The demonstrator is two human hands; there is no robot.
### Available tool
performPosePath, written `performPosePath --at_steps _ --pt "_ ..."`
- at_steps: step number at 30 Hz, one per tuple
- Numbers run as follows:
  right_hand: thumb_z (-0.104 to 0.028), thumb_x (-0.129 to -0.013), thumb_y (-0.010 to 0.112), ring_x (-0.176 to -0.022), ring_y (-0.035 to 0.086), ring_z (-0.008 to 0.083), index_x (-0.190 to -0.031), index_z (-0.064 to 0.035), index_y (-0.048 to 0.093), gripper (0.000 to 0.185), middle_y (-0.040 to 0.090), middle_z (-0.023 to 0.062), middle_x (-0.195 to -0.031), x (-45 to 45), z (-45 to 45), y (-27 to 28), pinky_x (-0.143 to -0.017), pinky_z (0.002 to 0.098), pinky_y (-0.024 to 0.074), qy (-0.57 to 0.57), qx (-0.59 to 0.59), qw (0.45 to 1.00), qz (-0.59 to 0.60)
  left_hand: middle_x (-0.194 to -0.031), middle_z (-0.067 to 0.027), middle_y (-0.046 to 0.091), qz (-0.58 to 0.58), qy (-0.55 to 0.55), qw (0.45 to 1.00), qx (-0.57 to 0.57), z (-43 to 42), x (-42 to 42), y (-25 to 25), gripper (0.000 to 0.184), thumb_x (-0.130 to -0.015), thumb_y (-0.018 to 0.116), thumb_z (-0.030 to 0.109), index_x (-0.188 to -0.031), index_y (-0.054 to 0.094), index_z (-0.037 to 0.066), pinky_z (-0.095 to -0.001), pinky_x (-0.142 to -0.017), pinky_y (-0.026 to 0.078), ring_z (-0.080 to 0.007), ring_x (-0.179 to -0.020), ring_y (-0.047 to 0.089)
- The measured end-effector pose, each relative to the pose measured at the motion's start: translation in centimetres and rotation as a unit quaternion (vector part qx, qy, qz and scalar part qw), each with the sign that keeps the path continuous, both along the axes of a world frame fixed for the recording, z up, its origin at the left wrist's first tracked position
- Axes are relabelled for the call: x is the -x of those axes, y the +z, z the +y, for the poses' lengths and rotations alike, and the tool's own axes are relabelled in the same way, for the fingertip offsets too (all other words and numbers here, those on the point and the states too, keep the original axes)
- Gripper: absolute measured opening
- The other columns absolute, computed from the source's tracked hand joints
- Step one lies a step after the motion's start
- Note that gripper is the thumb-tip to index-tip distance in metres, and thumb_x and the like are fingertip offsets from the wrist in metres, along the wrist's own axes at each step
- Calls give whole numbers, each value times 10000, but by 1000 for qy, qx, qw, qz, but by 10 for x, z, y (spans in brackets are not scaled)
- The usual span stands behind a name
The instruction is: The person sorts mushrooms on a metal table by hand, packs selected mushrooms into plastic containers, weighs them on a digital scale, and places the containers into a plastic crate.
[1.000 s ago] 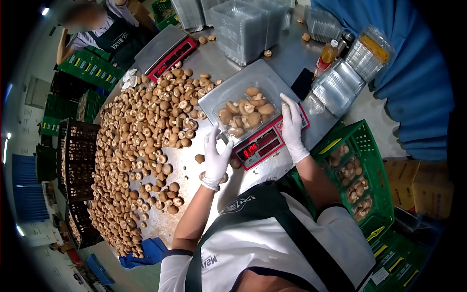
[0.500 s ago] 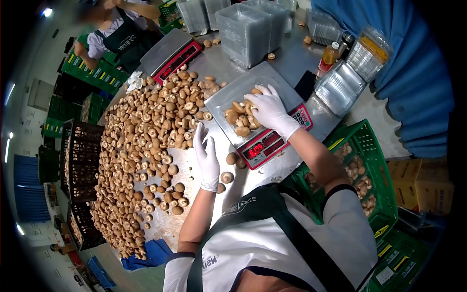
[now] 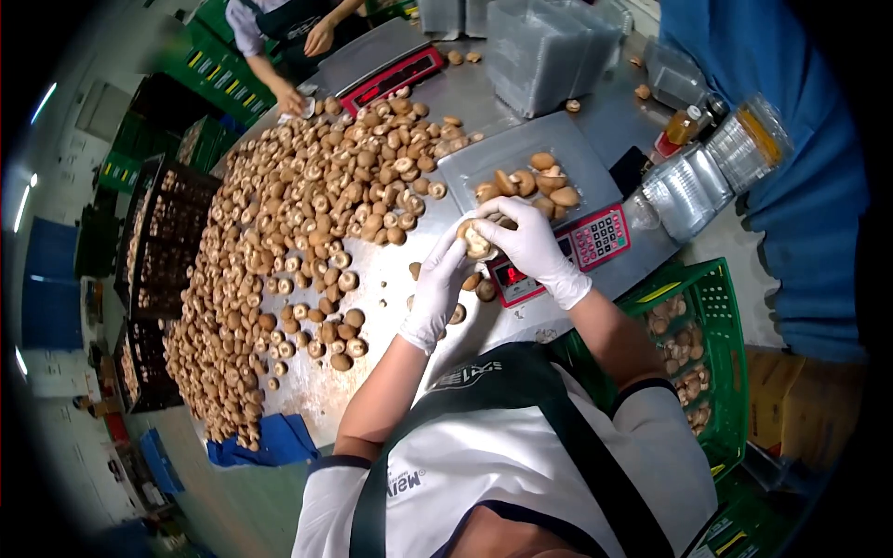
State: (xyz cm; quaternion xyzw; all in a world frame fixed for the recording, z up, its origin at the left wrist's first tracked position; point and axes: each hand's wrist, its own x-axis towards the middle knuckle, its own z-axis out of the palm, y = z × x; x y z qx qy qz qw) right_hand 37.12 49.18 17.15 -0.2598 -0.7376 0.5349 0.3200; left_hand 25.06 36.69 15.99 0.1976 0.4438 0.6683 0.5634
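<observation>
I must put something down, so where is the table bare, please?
Mostly bare: the tabletop between left forearm and mushroom pile; a smaller patch between far scale, near scale and box stack. Crowded: the left side, under the pile.

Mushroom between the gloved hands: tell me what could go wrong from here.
The mushroom, held between the left hand and right hand, might slip and fall. The right hand is close to the scale, so a bump could disturb its reading. Loose mushrooms by the scale's near edge might get knocked by either hand.
</observation>
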Motion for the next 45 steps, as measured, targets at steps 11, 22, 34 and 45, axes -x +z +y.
performPosePath --at_steps 11,22,34,45 --pt "-35 -974 526 -964 661 188 -1123 17 626 186 686 112 -1023 2 -43 -37 -859 292 513 4 35 999 22 -1037 -24 660 187 364 865 290 -294 85 -81 365 -1000 544 194 -1338 576 59 -221 -774 486 -84 -851 599" --pt "-150 -874 597 -1127 537 298 -1204 -105 625 335 587 87 -1193 13 -110 -135 -968 394 435 235 -288 890 -264 -1418 -258 477 311 457 621 556 -547 56 -176 574 -936 622 196 -1374 437 -125 -364 -1091 352 -314 -1305 468" --pt "-196 -814 708 -1170 505 282 -1222 -99 630 427 601 66 -1242 -10 27 -11 -1037 444 352 -197 -337 900 -196 -1459 -139 454 474 287 790 262 -299 85 -80 478 -1003 511 116 -1462 404 35 -389 -1064 383 -263 -1304 482" --pt "-34 -941 569 -1071 584 235 -1224 -15 615 287 587 124 -1231 -125 5 -47 -955 334 458 -365 -75 925 -68 -1399 -148 515 435 133 888 66 -88 83 -60 444 -1011 512 162 -1427 447 22 -355 -1081 383 -241 -1292 499"
